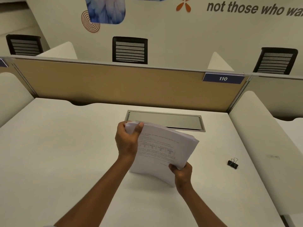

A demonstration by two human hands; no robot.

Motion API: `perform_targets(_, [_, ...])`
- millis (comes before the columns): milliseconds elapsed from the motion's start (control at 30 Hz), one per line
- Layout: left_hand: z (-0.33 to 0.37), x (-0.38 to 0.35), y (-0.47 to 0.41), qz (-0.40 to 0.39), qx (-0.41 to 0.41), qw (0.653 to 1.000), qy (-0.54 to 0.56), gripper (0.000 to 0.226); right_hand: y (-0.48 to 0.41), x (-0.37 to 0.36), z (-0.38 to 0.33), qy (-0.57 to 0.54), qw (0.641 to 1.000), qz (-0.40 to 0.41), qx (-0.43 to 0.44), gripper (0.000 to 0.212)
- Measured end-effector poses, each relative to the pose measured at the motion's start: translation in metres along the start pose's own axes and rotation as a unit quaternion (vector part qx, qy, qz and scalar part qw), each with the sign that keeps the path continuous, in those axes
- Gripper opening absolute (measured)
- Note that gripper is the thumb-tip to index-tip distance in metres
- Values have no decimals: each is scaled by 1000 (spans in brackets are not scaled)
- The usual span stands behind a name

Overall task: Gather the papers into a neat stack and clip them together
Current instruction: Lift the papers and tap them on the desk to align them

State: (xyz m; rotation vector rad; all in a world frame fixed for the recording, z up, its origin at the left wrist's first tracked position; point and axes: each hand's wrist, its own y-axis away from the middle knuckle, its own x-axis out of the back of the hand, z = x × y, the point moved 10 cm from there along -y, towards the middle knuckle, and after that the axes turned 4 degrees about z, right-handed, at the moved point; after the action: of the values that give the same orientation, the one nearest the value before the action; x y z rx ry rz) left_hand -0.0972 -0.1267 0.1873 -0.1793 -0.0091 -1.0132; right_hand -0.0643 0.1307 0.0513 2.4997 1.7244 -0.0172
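A stack of white printed papers [161, 148] stands on its lower edge on the white desk [65, 145], bowed and tilted. My left hand [127, 139] grips the stack's upper left corner. My right hand [182, 173] holds its lower right edge. The sheets fan slightly apart at the top right corner. A black binder clip [232, 163] lies on the desk to the right, apart from both hands, its wire handles up.
A grey metal cable hatch [165, 119] is set into the desk just behind the papers. A tan divider panel [114, 86] with a "110" tag closes the back. White side partitions [262, 128] flank the desk. Black chairs stand beyond the divider.
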Motion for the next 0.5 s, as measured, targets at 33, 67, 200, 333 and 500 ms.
perform_targets(33, [6,0,1,21,7,999,-29,70,0,1,0,-2,1000,0,-1,25])
perform_targets(67, [9,0,1,40,20,997,-57,72,-1,1,1,-3,1000,-2,-4,24])
perform_targets(200, [13,0,5,87,66,986,-124,73,-2,0,3,-6,1000,-14,-12,23])
perform_targets(333, [12,0,6,104,82,983,-131,68,-3,0,4,-13,1000,-13,-16,25])
perform_targets(500, [9,-2,6,100,87,984,-119,58,-3,-1,2,-19,1000,-17,-9,27])
